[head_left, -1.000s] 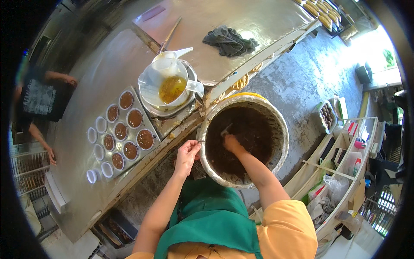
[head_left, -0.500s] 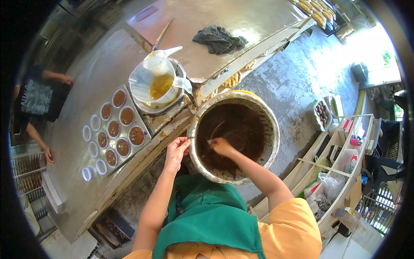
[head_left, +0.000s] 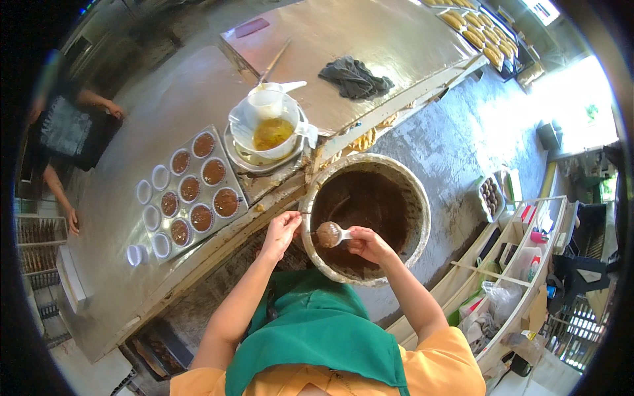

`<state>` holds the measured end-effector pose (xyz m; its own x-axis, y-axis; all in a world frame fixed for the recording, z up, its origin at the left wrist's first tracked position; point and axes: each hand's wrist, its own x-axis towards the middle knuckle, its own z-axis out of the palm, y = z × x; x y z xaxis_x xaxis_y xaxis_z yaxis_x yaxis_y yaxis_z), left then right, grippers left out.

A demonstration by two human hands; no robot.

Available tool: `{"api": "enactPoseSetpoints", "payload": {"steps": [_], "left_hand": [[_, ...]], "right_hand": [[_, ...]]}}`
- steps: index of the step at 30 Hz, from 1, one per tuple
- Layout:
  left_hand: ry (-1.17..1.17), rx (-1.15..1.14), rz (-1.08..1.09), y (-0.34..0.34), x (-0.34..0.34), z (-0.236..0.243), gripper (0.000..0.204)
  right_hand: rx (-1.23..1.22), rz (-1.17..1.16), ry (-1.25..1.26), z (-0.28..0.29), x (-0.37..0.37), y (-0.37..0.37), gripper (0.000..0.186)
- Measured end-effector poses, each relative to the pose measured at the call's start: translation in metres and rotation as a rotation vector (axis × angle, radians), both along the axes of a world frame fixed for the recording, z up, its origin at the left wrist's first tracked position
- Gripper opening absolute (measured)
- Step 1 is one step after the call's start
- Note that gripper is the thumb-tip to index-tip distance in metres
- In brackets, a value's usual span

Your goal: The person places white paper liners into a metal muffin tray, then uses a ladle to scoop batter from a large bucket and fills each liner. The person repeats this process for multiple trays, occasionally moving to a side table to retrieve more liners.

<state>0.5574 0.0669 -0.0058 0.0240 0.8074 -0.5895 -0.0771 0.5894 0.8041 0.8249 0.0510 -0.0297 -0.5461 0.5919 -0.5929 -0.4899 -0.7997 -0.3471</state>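
Note:
My right hand [head_left: 370, 245] grips the handle of a white scoop [head_left: 330, 235] full of brown batter, held over a large bucket [head_left: 416, 218] of the same batter. My left hand [head_left: 284, 232] is closed on a thin dark utensil at the bucket's left rim; what kind, I cannot make out. On the metal table left of the bucket, a tray [head_left: 234, 185] holds several paper cups, some filled with batter [head_left: 212, 171], others empty [head_left: 160, 177]. Behind it, a pitcher with yellow liquid [head_left: 271, 134] and a white jug [head_left: 265, 99] sit stacked in a shallow bowl [head_left: 241, 164].
The metal table [head_left: 304, 33] bears a dark cloth [head_left: 353, 78] and a long-handled tool [head_left: 274, 61]. Baked loaves [head_left: 485, 36] lie at the back right. A cluttered wooden shelf unit [head_left: 528, 284] stands at right. A co-worker in dark clothing [head_left: 69, 132] stands across the table at left.
My right hand has come up from deep in the batter toward me, bringing the filled scoop into view above it. My left hand has stayed at the rim.

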Motion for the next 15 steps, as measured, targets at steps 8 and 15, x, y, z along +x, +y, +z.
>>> {"api": "enactPoseSetpoints", "payload": {"steps": [8, 15], "left_hand": [[0.008, 0.211, -0.190, -0.021, -0.083, 0.049, 0.024], [0.120, 0.420, -0.036, -0.046, -0.202, 0.081, 0.021]], "right_hand": [[0.226, -0.196, -0.021, 0.088, -0.046, 0.024, 0.009], [0.547, -0.052, -0.043, 0.184, -0.223, 0.084, 0.014]]}}
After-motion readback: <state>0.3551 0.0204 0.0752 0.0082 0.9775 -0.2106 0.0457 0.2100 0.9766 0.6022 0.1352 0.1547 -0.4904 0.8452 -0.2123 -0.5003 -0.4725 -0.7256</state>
